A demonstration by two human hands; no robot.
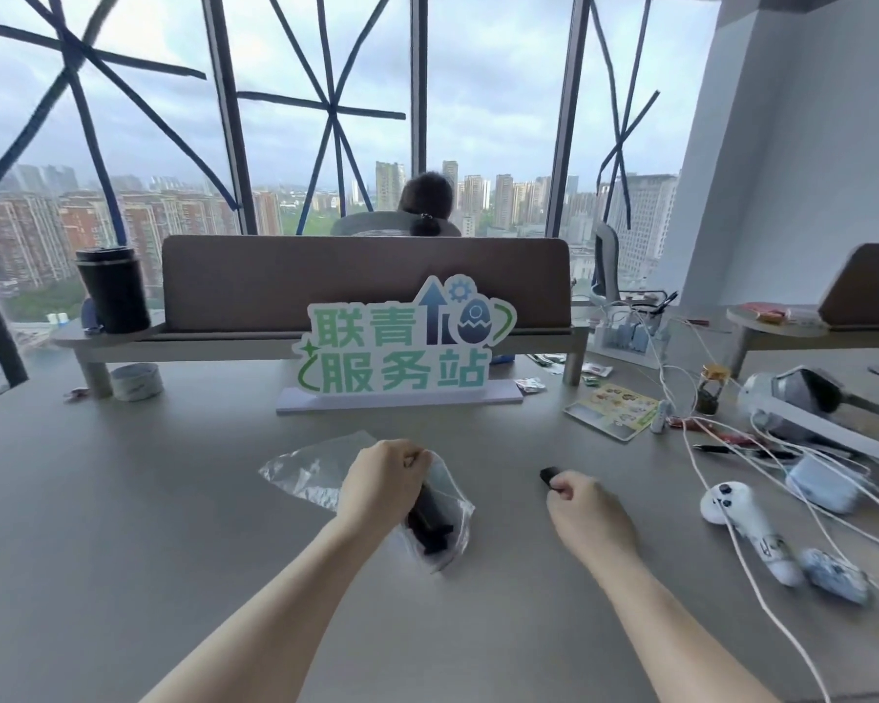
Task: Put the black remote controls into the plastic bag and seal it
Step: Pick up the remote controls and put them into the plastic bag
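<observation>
Head view, desk (148, 525), grey, in front of a window. We list what we find.

Item: plastic bag (321, 471), clear, lying flat at desk centre, its near end lifted and bunched under our left hand (384, 487), which is closed on the bag's mouth. Dark remotes in the bag (430, 525) show through the film, at least one, the count unclear.

Item: black remote control (549, 474), outside the bag, to its right on the desk. Our right hand (587, 515) is curled shut on its near end; the far tip pokes out past the fingers.

Item: white controller (731, 502) and white cables (701, 479), near the right hand, not part of the job.

Risks, as we judge them: the bunched mouth may be too narrow for the remote to enter cleanly; lifting the bag could spill what is already inside; the cables could catch the right forearm.
</observation>
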